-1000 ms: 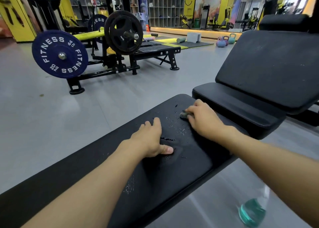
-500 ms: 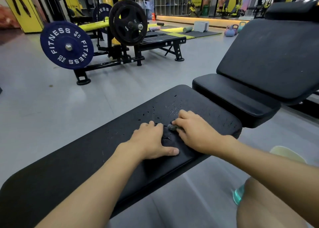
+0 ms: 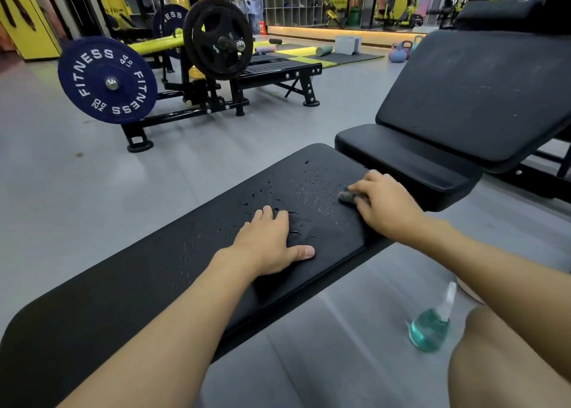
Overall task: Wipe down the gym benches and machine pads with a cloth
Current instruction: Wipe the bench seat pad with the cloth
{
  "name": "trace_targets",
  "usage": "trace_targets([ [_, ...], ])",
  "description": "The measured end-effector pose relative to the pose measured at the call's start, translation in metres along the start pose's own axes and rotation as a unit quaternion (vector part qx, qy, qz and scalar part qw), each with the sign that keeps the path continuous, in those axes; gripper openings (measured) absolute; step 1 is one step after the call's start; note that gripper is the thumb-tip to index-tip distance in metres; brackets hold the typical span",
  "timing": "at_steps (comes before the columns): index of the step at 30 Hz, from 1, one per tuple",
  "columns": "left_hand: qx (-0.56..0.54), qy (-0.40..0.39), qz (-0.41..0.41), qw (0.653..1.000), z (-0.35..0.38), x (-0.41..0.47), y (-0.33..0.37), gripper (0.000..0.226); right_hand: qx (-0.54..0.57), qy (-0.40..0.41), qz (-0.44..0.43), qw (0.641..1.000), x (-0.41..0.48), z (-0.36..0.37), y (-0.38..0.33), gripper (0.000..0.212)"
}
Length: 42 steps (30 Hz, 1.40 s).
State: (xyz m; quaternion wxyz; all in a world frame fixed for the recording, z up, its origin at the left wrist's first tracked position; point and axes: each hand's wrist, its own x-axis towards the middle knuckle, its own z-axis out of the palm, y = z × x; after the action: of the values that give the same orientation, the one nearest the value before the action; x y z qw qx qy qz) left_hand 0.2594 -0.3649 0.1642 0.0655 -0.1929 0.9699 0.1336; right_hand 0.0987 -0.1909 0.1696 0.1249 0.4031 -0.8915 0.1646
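Observation:
A long black bench pad runs from lower left to the middle, its far end cracked and flecked with wet marks. My left hand lies flat on the pad, thumb out to the right. My right hand holds a small grey cloth against the pad near its far right corner; most of the cloth is hidden under the fingers. Beyond stand a black seat pad and an inclined back pad.
A spray bottle with teal liquid stands on the grey floor at lower right, beside my knee. A loaded barbell machine with a blue plate and a black plate stands at upper left. Kettlebells and mats lie farther back.
My right hand has slid the cloth away from my left hand to the pad's far right corner. The left hand has stayed in place on the pad.

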Motion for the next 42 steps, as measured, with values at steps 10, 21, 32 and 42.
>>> trace_targets([
  [10, 0.004, -0.005, -0.009, 1.000, 0.004, -0.005, 0.003, 0.084, 0.014, 0.021, 0.009, 1.000, -0.017, -0.001, 0.000, 0.027],
  [21, 0.111, 0.046, -0.049, 0.992, 0.014, -0.022, 0.000, 0.085, -0.020, 0.057, 0.045, 0.997, -0.035, 0.000, -0.005, 0.026],
  [32, 0.017, 0.055, -0.042, 0.997, -0.001, -0.022, -0.026, 0.066, 0.011, 0.037, 0.037, 0.999, -0.023, 0.005, -0.025, 0.027],
  [42, -0.007, 0.099, -0.030, 0.995, 0.009, -0.017, -0.037, 0.070, -0.007, 0.014, -0.006, 1.000, 0.004, 0.015, -0.033, 0.027],
])
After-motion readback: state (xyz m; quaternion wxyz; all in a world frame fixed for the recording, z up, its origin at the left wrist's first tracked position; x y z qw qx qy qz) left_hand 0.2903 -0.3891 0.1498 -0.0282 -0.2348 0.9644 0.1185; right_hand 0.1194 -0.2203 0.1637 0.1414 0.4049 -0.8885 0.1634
